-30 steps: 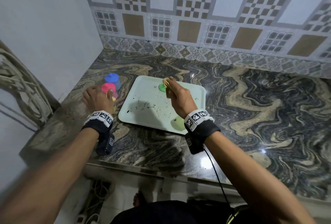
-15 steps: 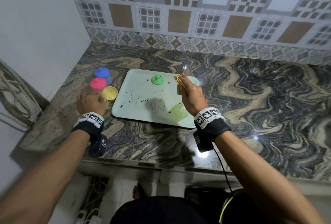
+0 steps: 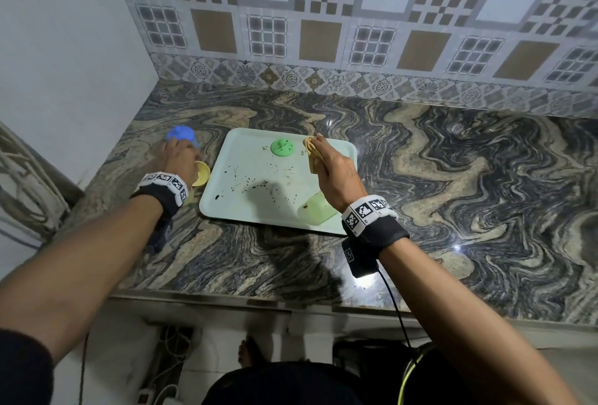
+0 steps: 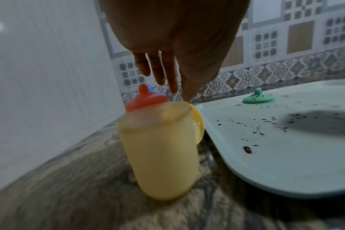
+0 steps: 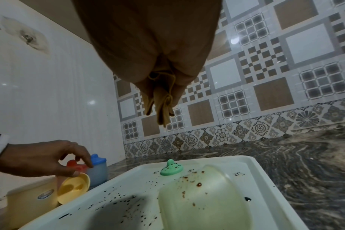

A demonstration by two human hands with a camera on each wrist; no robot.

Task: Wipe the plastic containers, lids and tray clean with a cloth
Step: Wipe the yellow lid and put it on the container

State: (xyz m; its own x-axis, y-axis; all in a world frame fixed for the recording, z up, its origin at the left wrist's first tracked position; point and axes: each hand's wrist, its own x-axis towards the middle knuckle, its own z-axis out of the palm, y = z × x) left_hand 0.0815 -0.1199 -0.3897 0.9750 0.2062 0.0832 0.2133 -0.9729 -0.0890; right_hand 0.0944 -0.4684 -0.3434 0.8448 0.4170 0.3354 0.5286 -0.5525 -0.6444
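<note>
A pale green tray (image 3: 239,145) speckled with dark crumbs lies on the marble counter. On it are a green lid (image 3: 282,147) (image 5: 171,168) and a stained pale green container (image 3: 318,210) (image 5: 205,199) lying on its side. My right hand (image 3: 326,162) grips a folded yellow cloth (image 3: 311,153) (image 5: 163,105) above the tray's far right part. Left of the tray stand a yellow container (image 4: 159,152), a red-lidded one (image 4: 145,99) and a blue one (image 3: 181,136). My left hand (image 3: 179,158) reaches over them, fingers extended, thumb tip at the rim of a tilted yellow lid (image 5: 73,189).
A plain wall closes the counter on the left and a patterned tile wall (image 3: 372,42) runs along the back. To the right of the tray stretches bare marble counter (image 3: 469,178). The counter's front edge (image 3: 291,302) runs just below my wrists.
My left hand has moved forward over the containers to the yellow lid. My right hand with the cloth has shifted from beside the green lid to the tray's far right.
</note>
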